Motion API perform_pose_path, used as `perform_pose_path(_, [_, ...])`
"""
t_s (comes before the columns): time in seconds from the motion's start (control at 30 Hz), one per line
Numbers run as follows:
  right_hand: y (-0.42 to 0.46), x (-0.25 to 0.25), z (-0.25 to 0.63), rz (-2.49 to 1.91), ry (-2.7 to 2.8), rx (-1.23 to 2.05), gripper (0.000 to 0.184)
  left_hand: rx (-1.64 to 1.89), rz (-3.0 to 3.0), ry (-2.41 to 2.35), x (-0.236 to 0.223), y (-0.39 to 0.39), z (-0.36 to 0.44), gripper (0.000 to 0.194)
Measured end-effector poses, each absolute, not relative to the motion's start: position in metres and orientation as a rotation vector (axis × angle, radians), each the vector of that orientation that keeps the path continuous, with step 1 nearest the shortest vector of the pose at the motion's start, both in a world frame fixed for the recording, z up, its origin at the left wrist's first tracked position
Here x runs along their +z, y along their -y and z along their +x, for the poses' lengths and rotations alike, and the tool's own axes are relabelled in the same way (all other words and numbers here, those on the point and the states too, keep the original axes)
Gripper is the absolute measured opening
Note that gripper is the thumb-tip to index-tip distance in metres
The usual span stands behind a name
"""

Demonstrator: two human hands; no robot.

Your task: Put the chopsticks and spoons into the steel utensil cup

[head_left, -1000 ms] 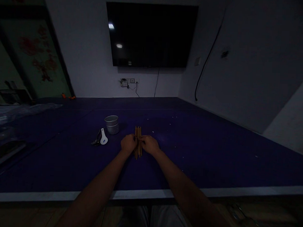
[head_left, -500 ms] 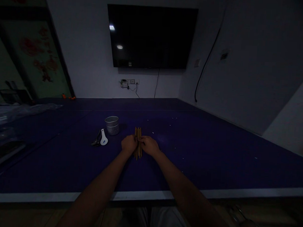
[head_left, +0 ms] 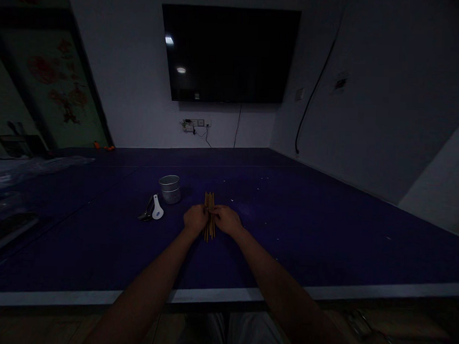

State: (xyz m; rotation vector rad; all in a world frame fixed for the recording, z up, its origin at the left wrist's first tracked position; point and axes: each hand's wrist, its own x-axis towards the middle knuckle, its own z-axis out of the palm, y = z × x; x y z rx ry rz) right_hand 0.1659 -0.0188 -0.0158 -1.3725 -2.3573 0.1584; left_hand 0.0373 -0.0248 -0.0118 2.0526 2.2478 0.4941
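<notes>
A bundle of thin, light-brown sticks that look like chopsticks lies lengthwise on the dark blue tabletop, pointing away from me. My left hand grips the bundle from the left side, fingers curled. From the right, my right hand closes on the same bundle, its fingertips close to those of the left. The fingers cover the middle of the sticks. Left of my hands stands a metal cup, upright. Beside it lie a white soup spoon and a dark metal utensil, partly behind the spoon.
Clear plastic wrapping and a dark flat object lie at the left. Small white bits are scattered on the right. A white strip edges the table near me. A television hangs on the far wall.
The view has shifted very slightly. Both hands remain on the chopsticks in nearly the same place, and the cup and spoon have not moved.
</notes>
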Motion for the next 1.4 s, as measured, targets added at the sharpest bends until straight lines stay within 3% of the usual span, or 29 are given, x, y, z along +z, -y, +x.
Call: perform_pose_path(1.4, [0.0232, -0.0103, 0.1638, -1.378, 2.535, 0.019, 0.037, 0.465, 2.061, -2.234, -0.0076, 0.0248, 0.0376, 0.033])
